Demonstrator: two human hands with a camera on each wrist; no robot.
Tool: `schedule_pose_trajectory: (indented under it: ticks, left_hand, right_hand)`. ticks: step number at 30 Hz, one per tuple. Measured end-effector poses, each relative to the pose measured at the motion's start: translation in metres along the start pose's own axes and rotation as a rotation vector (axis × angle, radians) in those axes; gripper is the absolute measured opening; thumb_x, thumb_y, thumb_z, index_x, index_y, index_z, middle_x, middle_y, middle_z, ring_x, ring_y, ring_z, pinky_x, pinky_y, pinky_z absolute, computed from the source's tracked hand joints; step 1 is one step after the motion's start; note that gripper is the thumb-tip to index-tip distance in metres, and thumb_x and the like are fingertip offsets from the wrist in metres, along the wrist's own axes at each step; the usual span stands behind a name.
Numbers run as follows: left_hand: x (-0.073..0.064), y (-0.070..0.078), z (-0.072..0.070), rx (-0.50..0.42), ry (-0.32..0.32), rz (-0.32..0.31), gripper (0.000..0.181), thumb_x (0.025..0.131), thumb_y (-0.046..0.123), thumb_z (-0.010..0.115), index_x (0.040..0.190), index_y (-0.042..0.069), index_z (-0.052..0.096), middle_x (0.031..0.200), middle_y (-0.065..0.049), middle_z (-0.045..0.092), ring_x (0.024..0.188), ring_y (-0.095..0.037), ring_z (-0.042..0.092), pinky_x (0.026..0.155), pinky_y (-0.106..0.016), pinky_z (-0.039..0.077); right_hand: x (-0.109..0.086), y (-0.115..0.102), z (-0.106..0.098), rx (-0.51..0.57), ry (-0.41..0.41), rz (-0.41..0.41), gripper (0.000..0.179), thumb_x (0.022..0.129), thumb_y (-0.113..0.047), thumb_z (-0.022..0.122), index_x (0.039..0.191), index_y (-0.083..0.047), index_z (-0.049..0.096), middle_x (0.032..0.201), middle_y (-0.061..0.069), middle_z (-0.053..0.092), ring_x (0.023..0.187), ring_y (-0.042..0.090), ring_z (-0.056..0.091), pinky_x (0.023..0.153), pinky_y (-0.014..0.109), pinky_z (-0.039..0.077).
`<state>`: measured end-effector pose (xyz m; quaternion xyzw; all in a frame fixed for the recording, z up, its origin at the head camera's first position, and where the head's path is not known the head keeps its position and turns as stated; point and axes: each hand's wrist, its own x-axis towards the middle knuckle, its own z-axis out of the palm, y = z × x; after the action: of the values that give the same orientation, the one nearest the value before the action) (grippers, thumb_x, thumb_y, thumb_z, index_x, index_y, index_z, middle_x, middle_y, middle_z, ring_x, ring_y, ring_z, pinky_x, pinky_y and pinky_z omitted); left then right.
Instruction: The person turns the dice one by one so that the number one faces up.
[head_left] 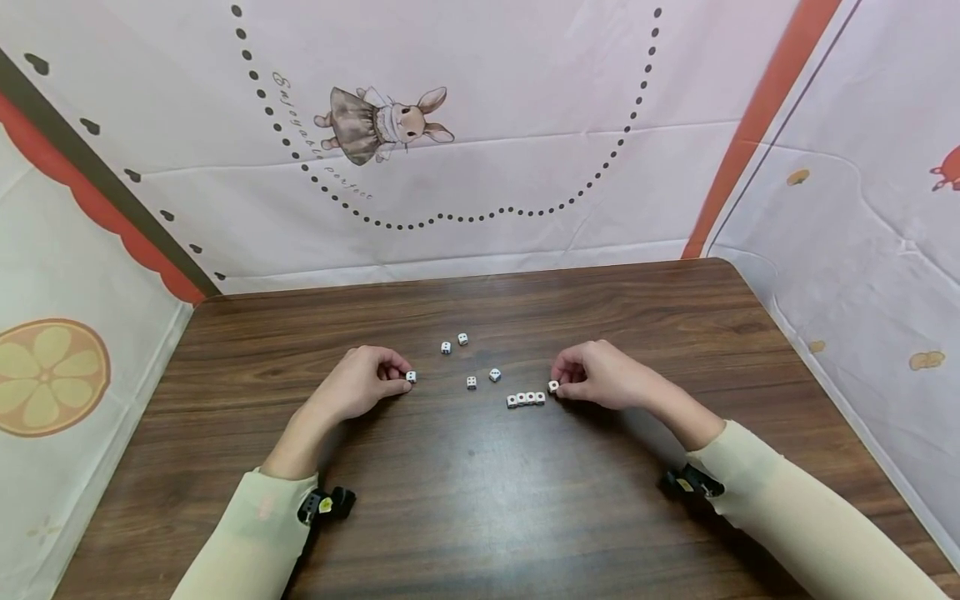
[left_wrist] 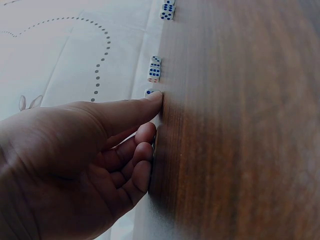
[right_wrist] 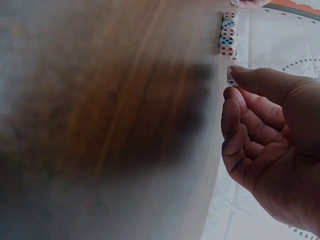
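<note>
Between thumb and fingers, my left hand [head_left: 365, 382] pinches a white die [head_left: 411, 377] at the tabletop. Its thumb covers part of that die [left_wrist: 149, 93] in the left wrist view. My right hand [head_left: 603, 375] pinches another white die [head_left: 553, 387], just right of a short row of dice [head_left: 527, 399] set side by side. In the right wrist view, the thumb tip overlaps the pinched die [right_wrist: 231, 76], and the row [right_wrist: 227, 40] appears beyond it. Loose dice lie between the hands, among them one die [head_left: 471, 382] and a turned die [head_left: 495, 375].
Two more dice, a left one [head_left: 446, 347] and a right one [head_left: 462, 339], lie farther back on the brown wood-grain table [head_left: 450, 500]. A printed cloth [head_left: 510, 167] with a rabbit picture hangs behind the far edge. Dark wrist cameras are strapped over both sleeves.
</note>
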<state>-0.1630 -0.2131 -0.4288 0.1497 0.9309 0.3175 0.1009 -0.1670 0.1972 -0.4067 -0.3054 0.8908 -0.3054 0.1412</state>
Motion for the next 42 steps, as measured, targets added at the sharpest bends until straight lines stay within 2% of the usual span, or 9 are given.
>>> schedule_pose_trajectory:
  ticks: [10,28,42]
  left_hand:
    - [0.0,0.0,0.001,-0.007,0.002,0.004,0.008,0.093,0.014,0.083,0.1,0.012,0.078,0.085,0.003,0.066,0.08,-0.016,0.059,0.073,-0.031,0.048]
    - [0.0,-0.001,0.001,0.001,0.008,0.016,0.009,0.093,0.014,0.083,0.1,0.012,0.077,0.084,0.003,0.066,0.079,-0.016,0.059,0.072,-0.031,0.048]
    - [0.0,-0.001,0.001,-0.013,0.012,0.014,0.01,0.092,0.014,0.084,0.099,0.011,0.077,0.082,0.003,0.066,0.077,-0.016,0.06,0.071,-0.031,0.049]
  right_hand:
    - [-0.004,0.002,0.009,0.041,-0.017,0.019,0.008,0.093,-0.01,0.082,0.094,-0.013,0.074,0.079,-0.01,0.066,0.074,0.008,0.06,0.069,0.029,0.051]
    - [-0.006,-0.002,0.011,0.1,-0.01,0.061,0.009,0.091,-0.01,0.083,0.094,-0.011,0.075,0.079,-0.008,0.068,0.075,0.009,0.062,0.069,0.029,0.05]
    - [-0.005,0.0,0.015,0.104,0.002,0.068,0.009,0.09,-0.01,0.084,0.095,-0.012,0.076,0.08,-0.008,0.068,0.076,0.009,0.062,0.071,0.029,0.051]
